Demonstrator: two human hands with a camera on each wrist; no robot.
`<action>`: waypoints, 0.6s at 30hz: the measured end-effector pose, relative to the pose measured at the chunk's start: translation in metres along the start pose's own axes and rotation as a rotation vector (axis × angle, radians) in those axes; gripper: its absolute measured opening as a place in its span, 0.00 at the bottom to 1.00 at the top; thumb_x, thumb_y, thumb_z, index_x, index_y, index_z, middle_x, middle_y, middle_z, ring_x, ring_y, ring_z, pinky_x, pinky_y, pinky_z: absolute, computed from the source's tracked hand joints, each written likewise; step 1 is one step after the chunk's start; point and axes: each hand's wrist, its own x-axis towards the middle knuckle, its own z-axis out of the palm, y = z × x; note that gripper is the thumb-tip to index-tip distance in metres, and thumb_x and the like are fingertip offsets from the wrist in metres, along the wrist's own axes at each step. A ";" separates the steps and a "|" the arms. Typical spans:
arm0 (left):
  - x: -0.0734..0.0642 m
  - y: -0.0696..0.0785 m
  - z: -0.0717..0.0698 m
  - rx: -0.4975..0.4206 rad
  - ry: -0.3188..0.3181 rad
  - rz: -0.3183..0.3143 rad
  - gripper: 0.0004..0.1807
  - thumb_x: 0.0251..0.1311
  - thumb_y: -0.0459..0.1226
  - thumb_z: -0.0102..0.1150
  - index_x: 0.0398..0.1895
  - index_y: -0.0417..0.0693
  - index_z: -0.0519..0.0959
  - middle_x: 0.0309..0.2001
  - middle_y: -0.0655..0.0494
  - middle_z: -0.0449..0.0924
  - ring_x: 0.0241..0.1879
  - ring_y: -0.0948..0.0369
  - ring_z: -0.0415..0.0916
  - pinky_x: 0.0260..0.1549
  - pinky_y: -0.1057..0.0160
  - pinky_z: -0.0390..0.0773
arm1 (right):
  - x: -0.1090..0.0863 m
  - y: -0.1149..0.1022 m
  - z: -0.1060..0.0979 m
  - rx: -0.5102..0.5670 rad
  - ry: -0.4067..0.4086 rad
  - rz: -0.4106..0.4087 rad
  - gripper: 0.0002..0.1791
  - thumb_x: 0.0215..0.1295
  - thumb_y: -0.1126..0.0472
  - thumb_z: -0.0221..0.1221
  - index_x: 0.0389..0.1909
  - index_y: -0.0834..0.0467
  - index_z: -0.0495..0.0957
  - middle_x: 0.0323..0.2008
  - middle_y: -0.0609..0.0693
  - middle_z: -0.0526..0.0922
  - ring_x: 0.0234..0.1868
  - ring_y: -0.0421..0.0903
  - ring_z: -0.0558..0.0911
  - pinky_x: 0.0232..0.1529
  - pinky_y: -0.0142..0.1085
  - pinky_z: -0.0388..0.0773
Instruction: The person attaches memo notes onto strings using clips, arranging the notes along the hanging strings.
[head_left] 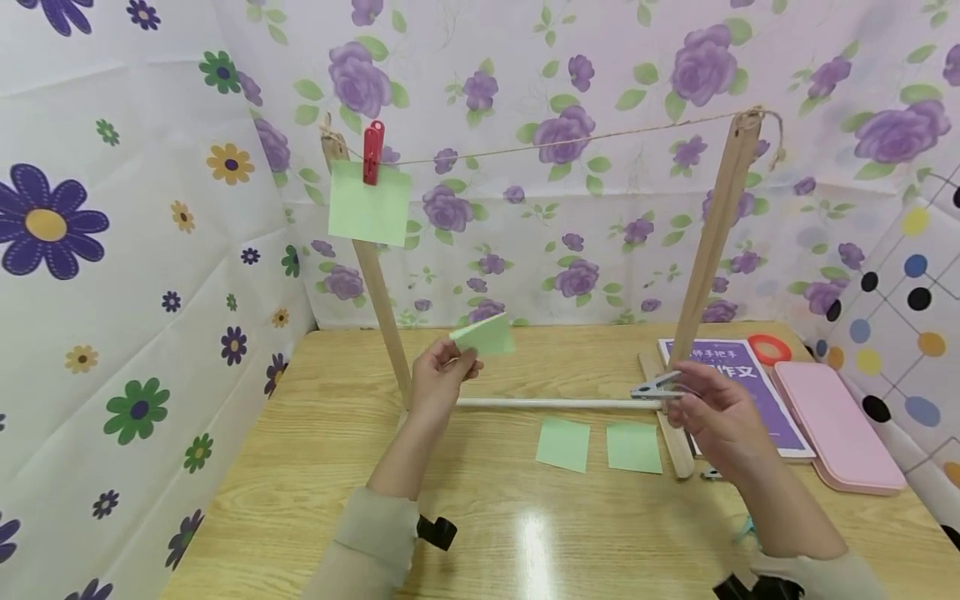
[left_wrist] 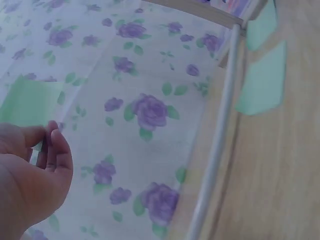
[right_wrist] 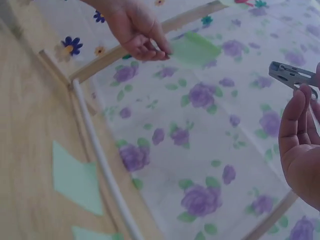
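My left hand pinches a green paper note between thumb and fingers, in front of the wooden frame's left post. At the right post, my right hand holds a grey clothespin by its end; in the right wrist view the clothespin points toward the left hand. A twine line runs between the tops of the two posts. From its left end hangs another green note, held by a red clothespin. Two more green notes, a left one and a right one, lie on the table.
A white rod joins the frame's feet along the table. To the right lie a purple book, a pink case and a red-orange ring. Small clips, one of them blue, lie near the right forearm.
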 end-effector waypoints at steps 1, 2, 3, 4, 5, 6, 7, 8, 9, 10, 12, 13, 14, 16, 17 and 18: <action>0.002 0.004 0.002 -0.003 0.014 -0.005 0.10 0.69 0.32 0.62 0.50 0.39 0.79 0.43 0.48 0.81 0.39 0.60 0.83 0.46 0.65 0.85 | 0.006 -0.001 0.004 -0.004 -0.004 -0.002 0.21 0.75 0.77 0.48 0.64 0.64 0.75 0.52 0.54 0.84 0.39 0.42 0.82 0.38 0.29 0.82; 0.004 0.007 0.004 -0.007 0.026 -0.009 0.10 0.68 0.33 0.63 0.50 0.39 0.80 0.42 0.49 0.81 0.39 0.61 0.82 0.46 0.65 0.85 | 0.012 -0.003 0.008 -0.004 -0.009 -0.010 0.20 0.75 0.76 0.49 0.63 0.65 0.76 0.52 0.55 0.84 0.38 0.42 0.81 0.37 0.29 0.81; 0.005 0.010 0.005 -0.009 0.037 -0.013 0.11 0.68 0.34 0.64 0.51 0.39 0.80 0.41 0.50 0.81 0.39 0.61 0.82 0.47 0.66 0.85 | 0.017 -0.004 0.012 0.004 -0.013 -0.015 0.19 0.75 0.76 0.50 0.62 0.66 0.76 0.51 0.55 0.85 0.37 0.42 0.81 0.37 0.30 0.81; 0.006 0.013 0.007 -0.010 0.049 -0.019 0.13 0.68 0.34 0.64 0.52 0.39 0.80 0.40 0.51 0.81 0.39 0.62 0.81 0.47 0.66 0.85 | 0.023 -0.005 0.015 0.013 -0.019 -0.022 0.18 0.75 0.76 0.50 0.61 0.67 0.77 0.50 0.55 0.85 0.37 0.42 0.81 0.37 0.30 0.81; 0.008 0.017 0.008 -0.024 0.059 -0.019 0.14 0.68 0.35 0.64 0.53 0.37 0.80 0.40 0.51 0.81 0.38 0.62 0.81 0.48 0.66 0.84 | 0.028 -0.006 0.019 0.007 -0.021 -0.029 0.17 0.74 0.76 0.51 0.60 0.67 0.78 0.49 0.55 0.85 0.36 0.42 0.81 0.37 0.29 0.81; 0.009 0.019 0.009 -0.048 0.070 -0.022 0.16 0.68 0.35 0.65 0.55 0.37 0.79 0.39 0.52 0.80 0.38 0.62 0.80 0.49 0.66 0.84 | 0.033 -0.008 0.023 0.012 -0.027 -0.036 0.17 0.74 0.76 0.52 0.59 0.67 0.79 0.49 0.55 0.86 0.36 0.42 0.82 0.37 0.29 0.82; 0.010 0.022 0.010 -0.079 0.077 -0.021 0.17 0.68 0.34 0.64 0.55 0.35 0.78 0.39 0.52 0.80 0.38 0.62 0.80 0.49 0.67 0.84 | 0.038 -0.009 0.026 0.013 -0.030 -0.040 0.16 0.74 0.76 0.52 0.58 0.67 0.79 0.49 0.56 0.86 0.36 0.43 0.82 0.37 0.30 0.82; 0.010 0.025 0.012 -0.115 0.082 -0.017 0.18 0.68 0.34 0.64 0.56 0.33 0.78 0.38 0.52 0.79 0.37 0.63 0.80 0.50 0.67 0.84 | 0.042 -0.011 0.029 0.019 -0.032 -0.044 0.16 0.74 0.76 0.52 0.57 0.67 0.80 0.49 0.56 0.86 0.36 0.43 0.83 0.38 0.30 0.83; 0.011 0.028 0.013 -0.157 0.086 -0.013 0.18 0.68 0.34 0.64 0.57 0.32 0.77 0.38 0.53 0.79 0.37 0.63 0.80 0.50 0.67 0.84 | 0.047 -0.012 0.033 0.015 -0.039 -0.047 0.16 0.73 0.77 0.52 0.57 0.67 0.80 0.49 0.56 0.86 0.37 0.43 0.84 0.39 0.30 0.83; 0.011 0.030 0.015 -0.196 0.086 -0.006 0.19 0.68 0.33 0.64 0.57 0.32 0.76 0.38 0.53 0.79 0.37 0.63 0.80 0.50 0.67 0.84 | 0.051 -0.014 0.036 -0.003 -0.037 -0.051 0.16 0.73 0.77 0.53 0.56 0.66 0.81 0.48 0.56 0.86 0.38 0.44 0.84 0.40 0.30 0.84; 0.012 0.036 0.017 -0.271 0.084 0.013 0.17 0.68 0.34 0.64 0.55 0.33 0.77 0.37 0.53 0.79 0.36 0.63 0.81 0.48 0.67 0.84 | 0.060 -0.017 0.041 -0.006 -0.042 -0.054 0.16 0.72 0.79 0.52 0.54 0.67 0.81 0.49 0.57 0.85 0.41 0.45 0.85 0.43 0.31 0.85; 0.012 0.038 0.019 -0.298 0.080 0.026 0.15 0.68 0.35 0.65 0.52 0.33 0.78 0.36 0.53 0.80 0.35 0.64 0.82 0.47 0.68 0.85 | 0.065 -0.019 0.044 -0.016 -0.044 -0.058 0.16 0.71 0.80 0.52 0.53 0.67 0.81 0.49 0.57 0.85 0.43 0.45 0.85 0.44 0.31 0.85; 0.013 0.040 0.020 -0.317 0.079 0.038 0.14 0.68 0.35 0.65 0.50 0.35 0.79 0.35 0.53 0.81 0.35 0.63 0.83 0.46 0.68 0.85 | 0.069 -0.021 0.046 -0.030 -0.047 -0.065 0.16 0.70 0.81 0.52 0.53 0.68 0.81 0.48 0.57 0.85 0.43 0.46 0.85 0.45 0.32 0.85; 0.014 0.045 0.023 -0.349 0.082 0.061 0.10 0.67 0.36 0.65 0.45 0.39 0.80 0.33 0.54 0.83 0.33 0.63 0.84 0.42 0.68 0.86 | 0.078 -0.024 0.051 -0.049 -0.045 -0.077 0.15 0.68 0.81 0.54 0.50 0.68 0.82 0.47 0.57 0.86 0.44 0.46 0.86 0.45 0.33 0.86; 0.015 0.047 0.024 -0.361 0.087 0.071 0.08 0.67 0.37 0.66 0.43 0.40 0.80 0.32 0.54 0.84 0.32 0.63 0.84 0.41 0.68 0.86 | 0.083 -0.026 0.054 -0.061 -0.040 -0.089 0.15 0.67 0.82 0.56 0.49 0.69 0.83 0.46 0.58 0.86 0.43 0.46 0.86 0.44 0.33 0.86; 0.016 0.049 0.025 -0.370 0.093 0.080 0.08 0.67 0.37 0.66 0.40 0.40 0.80 0.31 0.53 0.84 0.32 0.64 0.85 0.40 0.68 0.86 | 0.087 -0.028 0.057 -0.081 -0.034 -0.099 0.14 0.66 0.82 0.58 0.48 0.68 0.83 0.45 0.57 0.87 0.43 0.46 0.87 0.44 0.33 0.87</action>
